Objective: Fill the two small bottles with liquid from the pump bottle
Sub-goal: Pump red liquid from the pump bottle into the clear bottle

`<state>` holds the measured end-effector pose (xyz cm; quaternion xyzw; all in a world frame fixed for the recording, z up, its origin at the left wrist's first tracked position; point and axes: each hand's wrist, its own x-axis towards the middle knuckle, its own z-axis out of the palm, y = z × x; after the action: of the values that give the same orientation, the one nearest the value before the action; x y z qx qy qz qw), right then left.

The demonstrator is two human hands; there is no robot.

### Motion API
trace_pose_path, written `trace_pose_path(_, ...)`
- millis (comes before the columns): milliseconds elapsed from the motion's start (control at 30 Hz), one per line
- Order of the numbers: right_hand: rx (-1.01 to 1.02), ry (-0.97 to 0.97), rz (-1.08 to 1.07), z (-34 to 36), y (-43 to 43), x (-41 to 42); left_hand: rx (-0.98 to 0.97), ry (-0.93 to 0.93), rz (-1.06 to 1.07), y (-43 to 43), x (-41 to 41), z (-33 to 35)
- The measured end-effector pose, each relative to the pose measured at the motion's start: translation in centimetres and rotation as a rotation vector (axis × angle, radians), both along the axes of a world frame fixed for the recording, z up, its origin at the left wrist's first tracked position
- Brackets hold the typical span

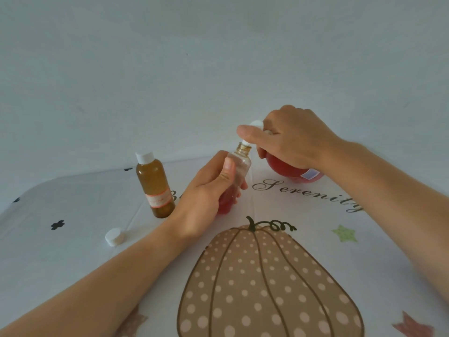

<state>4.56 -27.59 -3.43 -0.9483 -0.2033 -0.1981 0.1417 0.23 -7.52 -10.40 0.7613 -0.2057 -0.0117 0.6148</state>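
My left hand (206, 198) grips a small clear bottle (239, 164) with an open, threaded gold neck, held tilted off the table; red liquid shows in its lower part below my fingers. The white pump nozzle (246, 143) sits right at that neck. My right hand (291, 139) lies over the white pump head (257, 124) of the round red pump bottle (289, 170), index finger stretched along the spout, other fingers curled around the pump. A second small bottle (154, 184), amber with a white cap on, stands upright to the left.
A loose white cap (114, 236) lies on the tablecloth (364, 251) at the left, near my left forearm. The cloth is printed with a dotted pumpkin, stars and the word "Serenity". A plain pale wall rises behind the table's far edge.
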Motion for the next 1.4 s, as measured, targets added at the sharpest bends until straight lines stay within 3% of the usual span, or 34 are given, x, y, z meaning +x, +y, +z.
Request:
trace_pose_path(400,0.015,-0.040,0.002,-0.2,-0.1,0.1,0.010,-0.001,-0.030,0.1,0.2,0.0)
trace_pose_path(967,0.045,0.127,0.045,0.5,-0.8,-0.3,0.041,-0.045,0.001,0.0,0.3,-0.3)
trace_pose_path(1400,0.097,0.084,0.056,-0.2,-0.9,0.5,0.112,-0.076,0.040,0.1,0.5,-0.6)
